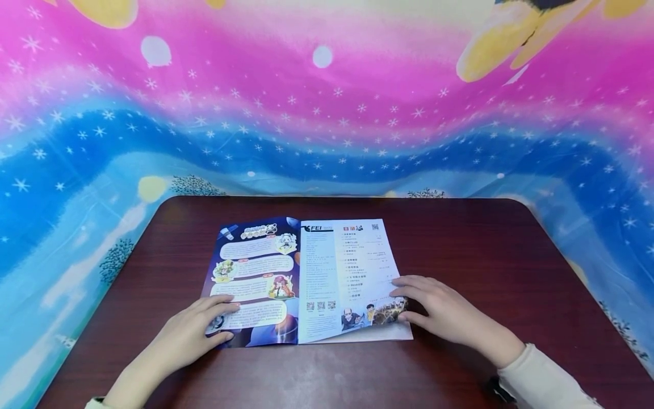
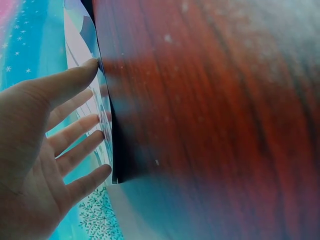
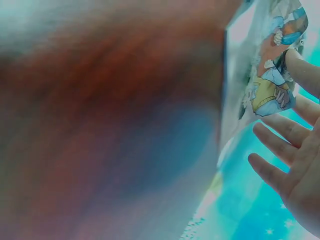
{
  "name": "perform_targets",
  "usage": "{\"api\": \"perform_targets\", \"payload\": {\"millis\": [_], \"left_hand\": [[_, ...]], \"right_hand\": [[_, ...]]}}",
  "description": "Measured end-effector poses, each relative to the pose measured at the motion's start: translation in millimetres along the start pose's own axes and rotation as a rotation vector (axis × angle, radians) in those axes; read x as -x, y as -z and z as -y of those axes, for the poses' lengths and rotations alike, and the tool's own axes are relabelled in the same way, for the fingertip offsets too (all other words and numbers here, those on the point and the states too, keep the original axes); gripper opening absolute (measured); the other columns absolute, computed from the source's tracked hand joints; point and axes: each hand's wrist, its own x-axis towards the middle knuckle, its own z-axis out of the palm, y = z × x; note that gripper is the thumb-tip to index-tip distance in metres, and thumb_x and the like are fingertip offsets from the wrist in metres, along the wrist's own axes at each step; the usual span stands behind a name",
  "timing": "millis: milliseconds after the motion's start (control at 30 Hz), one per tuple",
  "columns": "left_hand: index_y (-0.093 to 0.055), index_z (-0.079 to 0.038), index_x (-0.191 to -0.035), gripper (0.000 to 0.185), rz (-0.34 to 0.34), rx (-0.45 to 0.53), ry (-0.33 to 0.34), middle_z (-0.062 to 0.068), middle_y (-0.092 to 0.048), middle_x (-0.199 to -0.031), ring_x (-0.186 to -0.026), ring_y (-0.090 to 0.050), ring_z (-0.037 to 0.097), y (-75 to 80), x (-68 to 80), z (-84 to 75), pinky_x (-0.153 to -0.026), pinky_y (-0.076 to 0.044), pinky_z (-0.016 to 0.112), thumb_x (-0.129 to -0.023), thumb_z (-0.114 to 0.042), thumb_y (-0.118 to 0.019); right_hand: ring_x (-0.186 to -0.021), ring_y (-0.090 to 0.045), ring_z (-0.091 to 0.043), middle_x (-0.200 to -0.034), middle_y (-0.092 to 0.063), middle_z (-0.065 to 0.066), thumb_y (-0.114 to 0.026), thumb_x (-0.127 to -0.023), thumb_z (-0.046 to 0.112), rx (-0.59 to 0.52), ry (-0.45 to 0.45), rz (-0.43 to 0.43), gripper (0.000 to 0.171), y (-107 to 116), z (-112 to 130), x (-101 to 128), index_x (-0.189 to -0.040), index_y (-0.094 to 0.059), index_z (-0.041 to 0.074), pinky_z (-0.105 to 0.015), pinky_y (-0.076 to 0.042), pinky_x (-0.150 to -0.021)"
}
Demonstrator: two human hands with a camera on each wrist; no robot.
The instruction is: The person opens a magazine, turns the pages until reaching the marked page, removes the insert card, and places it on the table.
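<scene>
An open magazine [image 1: 306, 272] lies flat on a dark wood table [image 1: 485, 255]. Its left page is dark blue with cartoon panels, and its right page is white with a list of contents. My left hand [image 1: 199, 329] rests flat on the lower left page with straight fingers; the left wrist view shows the left hand [image 2: 45, 150] spread against the magazine's edge [image 2: 107, 125]. My right hand [image 1: 434, 307] touches the lower right corner of the right page, which curls up and shows a picture. In the right wrist view the right hand [image 3: 295, 165] has spread fingers beside the illustrated page [image 3: 270, 85].
A pink and blue starry cloth [image 1: 327, 113] hangs behind the table and drapes down on both sides. Bare wood runs around the magazine, with rounded far corners to the table. A pale sleeve [image 1: 541, 380] covers the right forearm.
</scene>
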Motion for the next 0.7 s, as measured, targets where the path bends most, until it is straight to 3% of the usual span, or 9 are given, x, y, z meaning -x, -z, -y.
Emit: {"api": "perform_targets", "payload": {"millis": [433, 700], "left_hand": [[-0.070, -0.018, -0.123, 0.046, -0.030, 0.000, -0.035, 0.008, -0.062, -0.130, -0.121, -0.057, 0.033, 0.8, -1.2, -4.2, -0.094, -0.048, 0.058, -0.081, -0.031, -0.083], [-0.070, -0.021, -0.119, 0.035, -0.142, 0.023, -0.163, -0.003, -0.068, -0.119, -0.112, -0.063, 0.019, 6.1, -18.4, -36.9, -0.094, -0.052, 0.047, -0.086, -0.029, -0.078]], "right_hand": [[-0.122, -0.056, -0.024, -0.128, -0.063, -0.002, -0.083, -0.081, 0.027, 0.012, 0.102, -0.160, 0.039, 22, 14, -13, -0.116, -0.071, 0.014, -0.048, -0.045, -0.100], [-0.118, -0.055, -0.021, -0.118, -0.063, 0.002, -0.079, -0.085, 0.034, -0.042, 0.196, -0.290, 0.029, 28, 23, -29, -0.105, -0.069, 0.016, -0.037, -0.040, -0.103]]}}
